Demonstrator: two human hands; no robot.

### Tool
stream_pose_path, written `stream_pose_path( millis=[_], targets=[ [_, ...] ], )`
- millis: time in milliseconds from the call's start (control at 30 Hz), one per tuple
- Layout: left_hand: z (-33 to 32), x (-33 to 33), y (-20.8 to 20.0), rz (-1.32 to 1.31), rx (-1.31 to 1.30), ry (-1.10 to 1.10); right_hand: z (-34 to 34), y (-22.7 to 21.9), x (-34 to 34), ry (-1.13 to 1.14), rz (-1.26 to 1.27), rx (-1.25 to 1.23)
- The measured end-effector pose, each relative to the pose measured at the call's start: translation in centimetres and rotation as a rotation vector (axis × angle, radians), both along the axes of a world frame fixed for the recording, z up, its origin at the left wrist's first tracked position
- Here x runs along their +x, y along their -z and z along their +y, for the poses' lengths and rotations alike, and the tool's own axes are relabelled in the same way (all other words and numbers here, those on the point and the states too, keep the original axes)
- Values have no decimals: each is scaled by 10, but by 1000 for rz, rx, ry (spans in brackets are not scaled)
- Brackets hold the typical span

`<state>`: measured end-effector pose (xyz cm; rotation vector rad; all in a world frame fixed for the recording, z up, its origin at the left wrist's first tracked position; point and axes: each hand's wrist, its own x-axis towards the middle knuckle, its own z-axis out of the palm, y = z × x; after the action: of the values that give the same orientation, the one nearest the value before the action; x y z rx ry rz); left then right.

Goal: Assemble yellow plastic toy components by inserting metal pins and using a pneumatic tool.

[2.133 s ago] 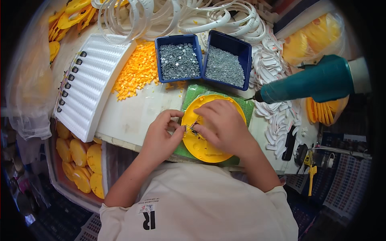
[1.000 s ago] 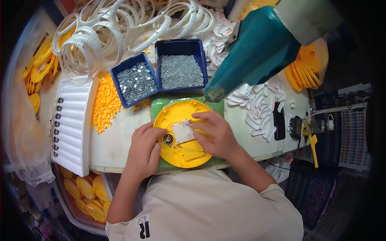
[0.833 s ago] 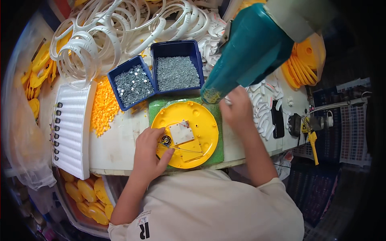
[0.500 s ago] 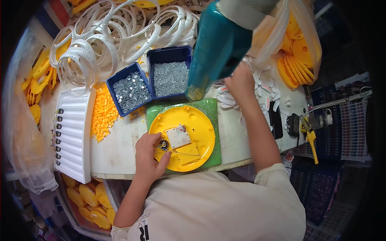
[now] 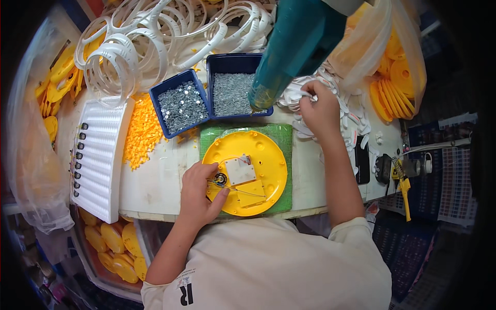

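A yellow round plastic base (image 5: pixel 274 178) lies on a green mat (image 5: pixel 287 194) at the table's front. Fitted inside it are a white square box (image 5: pixel 239 171), thin wires and a black round part (image 5: pixel 220 179). My left hand (image 5: pixel 198 194) grips the base's left edge, its thumb and forefinger curved around the black part. Further right, my right hand (image 5: pixel 323 111) is over a heap of white plastic pieces (image 5: pixel 336 77). Its fingers are pinched on a small white piece (image 5: pixel 307 95), partly hidden by them.
A teal power screwdriver (image 5: pixel 292 49) hangs above two blue bins (image 5: pixel 182 103) of small metal parts. White rings (image 5: pixel 124 62) pile up behind. At left are yellow bits (image 5: pixel 142 132) and a white foam tray (image 5: pixel 98 160); at right, a black phone (image 5: pixel 362 163) and a bag of yellow discs (image 5: pixel 395 93).
My right hand has drawn back slightly from the white heap, with a small white piece now showing at its fingertips. My left hand stays at the base. The whole view has shifted a little.
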<state>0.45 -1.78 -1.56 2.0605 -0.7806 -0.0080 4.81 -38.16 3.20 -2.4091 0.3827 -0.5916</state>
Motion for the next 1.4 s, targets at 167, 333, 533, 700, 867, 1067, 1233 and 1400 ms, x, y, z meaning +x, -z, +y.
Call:
stream_pose_path(
  millis=[167, 333, 533, 700, 867, 1067, 1233, 1400],
  targets=[
    [1, 1, 0, -25, 1, -2, 42, -3, -27, -296, -20, 244],
    [0, 3, 1, -26, -3, -1, 77, 15, -27, -439, 6, 397],
    [0, 3, -4, -59, -8, -1, 99, 14, 2, -705, -53, -48],
    [1, 3, -5, -37, -21, -7, 108, 13, 7, -744, -39, -255],
    [3, 3, -4, -20, -3, 13, 108, 32, -4, -632, 82, -108],
    [2, 2, -4, -31, -9, 6, 86, 33, -19, -562, 55, -207],
    [0, 4, -5, -37, -25, 3, 98, 26, -21, -470, 17, -143],
    [2, 3, -4, -49, -27, 7, 108, 15, -18, -414, 90, -107]
  ],
)
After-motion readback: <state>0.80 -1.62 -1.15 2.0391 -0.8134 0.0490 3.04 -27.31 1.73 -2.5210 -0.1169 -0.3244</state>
